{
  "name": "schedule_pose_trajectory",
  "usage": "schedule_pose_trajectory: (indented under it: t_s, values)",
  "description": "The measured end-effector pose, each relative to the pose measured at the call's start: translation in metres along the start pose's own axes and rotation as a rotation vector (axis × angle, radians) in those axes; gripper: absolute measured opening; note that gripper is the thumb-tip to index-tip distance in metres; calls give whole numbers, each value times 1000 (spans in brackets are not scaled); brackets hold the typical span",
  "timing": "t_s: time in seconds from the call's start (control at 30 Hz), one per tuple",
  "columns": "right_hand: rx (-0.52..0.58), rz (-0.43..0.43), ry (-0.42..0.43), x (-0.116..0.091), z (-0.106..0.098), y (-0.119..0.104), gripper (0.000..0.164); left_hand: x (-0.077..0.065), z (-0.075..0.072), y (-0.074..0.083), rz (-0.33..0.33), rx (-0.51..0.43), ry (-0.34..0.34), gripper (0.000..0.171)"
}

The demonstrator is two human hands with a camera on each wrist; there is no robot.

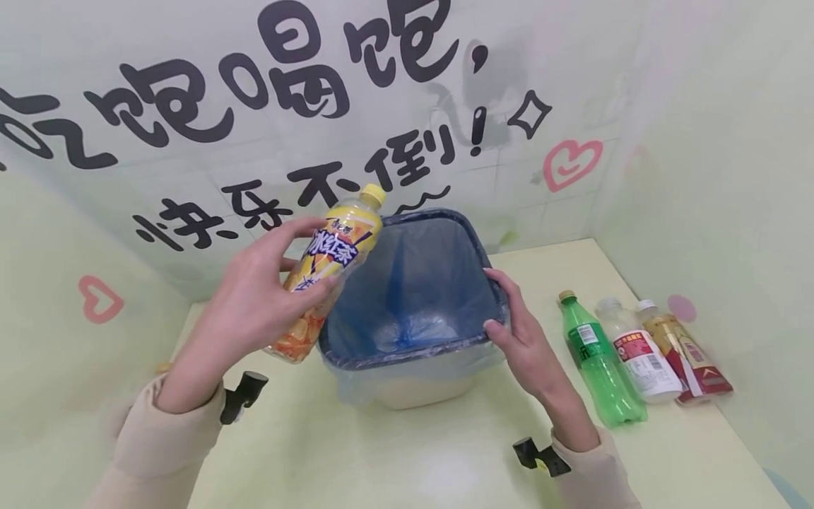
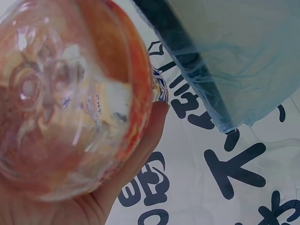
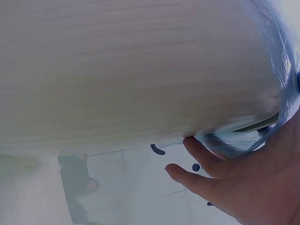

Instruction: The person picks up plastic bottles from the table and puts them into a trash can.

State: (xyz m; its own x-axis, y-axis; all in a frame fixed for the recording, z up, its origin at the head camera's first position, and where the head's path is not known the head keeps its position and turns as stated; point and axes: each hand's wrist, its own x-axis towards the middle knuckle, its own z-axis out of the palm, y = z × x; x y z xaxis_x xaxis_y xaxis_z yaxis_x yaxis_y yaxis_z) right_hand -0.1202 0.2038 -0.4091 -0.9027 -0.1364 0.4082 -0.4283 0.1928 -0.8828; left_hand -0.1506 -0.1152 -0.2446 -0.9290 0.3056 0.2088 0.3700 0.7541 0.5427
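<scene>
My left hand grips an iced tea bottle with a yellow cap and an orange and yellow label. The bottle is tilted, cap up and to the right, over the left rim of a trash bin. In the left wrist view, the base of the iced tea bottle faces the camera and fills the left side. A blue plastic bag lines the bin and folds over its dark rim. My right hand holds the bin's right rim, thumb and fingers around it; fingers show beside the bin wall in the right wrist view.
At the table's right side lie a green bottle, a clear bottle with a red and white label, and a gold and red pouch with a white cap. A wall with black lettering rises behind the bin.
</scene>
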Motion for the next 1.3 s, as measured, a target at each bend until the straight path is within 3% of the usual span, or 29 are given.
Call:
schedule_pose_trajectory:
  t_s: [0.5, 0.97, 1.3]
  values:
    - [-5, 0, -31, 7, 6, -4, 58, 8, 5, 3, 53, -30, 3, 63]
    - [-64, 50, 17, -3, 5, -7, 62, 30, 20, 15, 146, -66, -93, 63]
    - [-54, 52, 7, -4, 11, -10, 58, 35, 28, 18, 145, -32, -134, 62]
